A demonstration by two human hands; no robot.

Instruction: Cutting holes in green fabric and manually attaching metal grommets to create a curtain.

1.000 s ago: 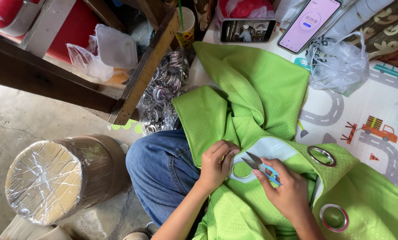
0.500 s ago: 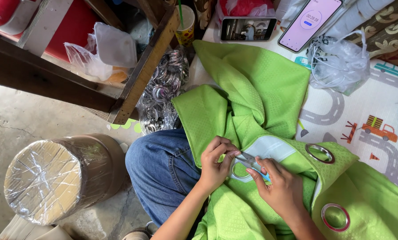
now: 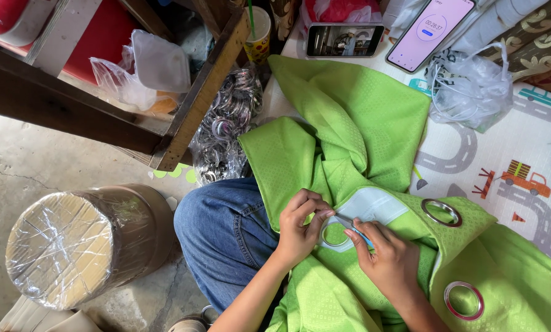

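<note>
Road-patterned play mat (image 3: 509, 154) carries a green curtain (image 3: 355, 129) with 2 metal eyelets. Left hand (image 3: 300, 227) pinches fabric around a marked ring; right hand (image 3: 389, 261) grips small scissors (image 3: 352, 226), blades cutting there. Slipping fabric could send the cut off the ring or nick fingers.

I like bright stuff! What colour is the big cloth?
Bright green cloth, seen best in the head view.

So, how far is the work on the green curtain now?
Two metal rings already sit in the green curtain. The left hand holds the fabric at a marked circle while the right hand cuts it with scissors. That hole has no ring yet.
</note>
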